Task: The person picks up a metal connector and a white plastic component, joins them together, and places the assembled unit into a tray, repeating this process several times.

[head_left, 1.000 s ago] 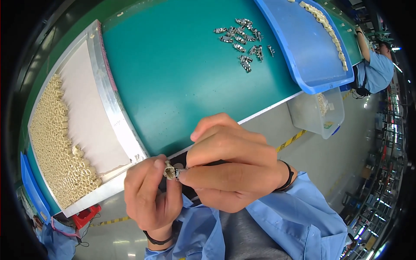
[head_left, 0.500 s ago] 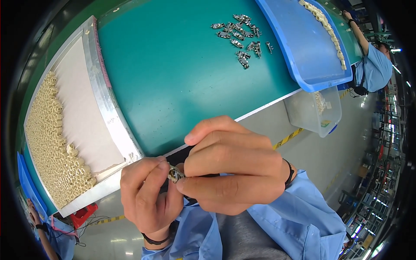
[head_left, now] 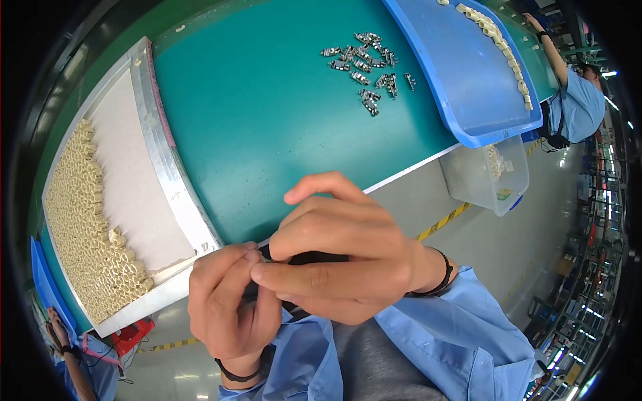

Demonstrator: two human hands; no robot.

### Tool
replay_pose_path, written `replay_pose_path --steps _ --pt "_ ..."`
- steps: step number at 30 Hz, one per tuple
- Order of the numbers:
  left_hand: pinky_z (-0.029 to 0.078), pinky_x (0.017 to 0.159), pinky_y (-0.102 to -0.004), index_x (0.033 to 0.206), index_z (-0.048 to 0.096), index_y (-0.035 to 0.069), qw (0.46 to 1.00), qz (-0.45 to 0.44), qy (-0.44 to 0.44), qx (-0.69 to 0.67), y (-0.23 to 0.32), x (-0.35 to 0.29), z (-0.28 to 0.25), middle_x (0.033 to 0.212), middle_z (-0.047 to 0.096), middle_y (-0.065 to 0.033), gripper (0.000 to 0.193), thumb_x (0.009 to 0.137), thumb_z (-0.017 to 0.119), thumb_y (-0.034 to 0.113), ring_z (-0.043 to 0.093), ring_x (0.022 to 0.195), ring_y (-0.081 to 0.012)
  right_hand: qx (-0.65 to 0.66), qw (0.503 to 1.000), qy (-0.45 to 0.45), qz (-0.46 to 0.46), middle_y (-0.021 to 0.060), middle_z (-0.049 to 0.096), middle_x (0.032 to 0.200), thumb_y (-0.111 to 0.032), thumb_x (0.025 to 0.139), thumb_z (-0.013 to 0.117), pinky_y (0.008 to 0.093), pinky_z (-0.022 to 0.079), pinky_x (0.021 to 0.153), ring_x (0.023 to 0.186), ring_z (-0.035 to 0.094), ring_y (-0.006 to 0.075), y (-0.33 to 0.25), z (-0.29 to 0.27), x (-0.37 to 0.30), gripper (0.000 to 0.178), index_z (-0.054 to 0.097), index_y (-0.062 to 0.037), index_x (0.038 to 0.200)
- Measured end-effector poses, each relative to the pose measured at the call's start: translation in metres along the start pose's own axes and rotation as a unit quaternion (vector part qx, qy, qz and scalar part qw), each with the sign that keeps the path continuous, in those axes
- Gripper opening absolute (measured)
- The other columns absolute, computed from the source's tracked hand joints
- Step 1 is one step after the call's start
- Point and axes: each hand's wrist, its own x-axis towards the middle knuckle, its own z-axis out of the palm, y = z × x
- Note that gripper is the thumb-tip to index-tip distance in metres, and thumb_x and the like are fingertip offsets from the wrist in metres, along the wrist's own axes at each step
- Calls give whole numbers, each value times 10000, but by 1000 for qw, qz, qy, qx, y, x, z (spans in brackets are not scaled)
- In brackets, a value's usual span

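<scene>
Near the table's front edge my left hand (head_left: 231, 301) is closed, its thumb and fingertips pinching a small cream-and-metal part. My right hand (head_left: 348, 257) meets it from the right, with thumb and fingers pressed together at the same part and the index finger raised. The fingertips now hide nearly all of the part. Beyond the hands, a loose cluster of small shiny metal pieces (head_left: 361, 65) lies on the green tabletop (head_left: 267, 134).
At left, a metal-framed tray (head_left: 167, 167) holds many cream ceramic-looking pieces (head_left: 93, 234). A blue tub (head_left: 461, 87) at right carries a row of cream pieces (head_left: 498, 43). Below it stands a clear bin (head_left: 478, 177). Other people work at far right (head_left: 578, 103) and lower left (head_left: 87, 364).
My right hand has shifted slightly left, and its thumb now covers the part that showed between the fingertips. The view has moved a little; my left hand keeps its pinch.
</scene>
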Motion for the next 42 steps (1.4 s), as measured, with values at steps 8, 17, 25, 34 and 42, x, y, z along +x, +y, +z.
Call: replay_pose_path --steps 8,17,25,34,42 --pt "523 856 -361 1069 703 -34 991 -50 -123 -11 -12 65 -62 1060 709 -170 292 793 793 -70 663 977 -309 -250 963 -12 97 156 653 1207 -56 803 761 419 502 904 1043 622 324 68 -61 -6 384 761 -35 1187" --pt "431 783 -263 1033 704 -13 975 -61 -193 86 -99 221 -23 884 618 -7 210 891 778 123 529 840 -110 -371 921 -1 115 93 634 1113 -49 814 775 423 455 954 1069 589 309 96 -65 18 273 760 -38 1086" --pt "542 760 -344 1040 758 -2 970 -21 -205 126 -188 322 106 902 736 -60 251 864 781 175 671 794 -171 -350 923 -20 157 69 617 1046 -11 795 767 424 432 967 1030 581 274 115 -59 17 217 743 -45 1009" --pt "557 850 -349 1152 758 3 951 -141 -251 111 -216 338 161 949 738 -90 356 867 787 215 718 926 -196 -339 929 -15 148 50 634 987 6 796 748 440 423 972 1001 591 257 113 -61 14 140 680 -66 894" --pt "530 876 -339 1304 652 -44 963 18 -237 125 -174 312 46 1066 709 -117 474 914 749 206 639 948 -178 -289 950 -34 110 51 647 901 8 825 746 426 422 970 934 615 256 111 -65 19 134 693 -72 919"
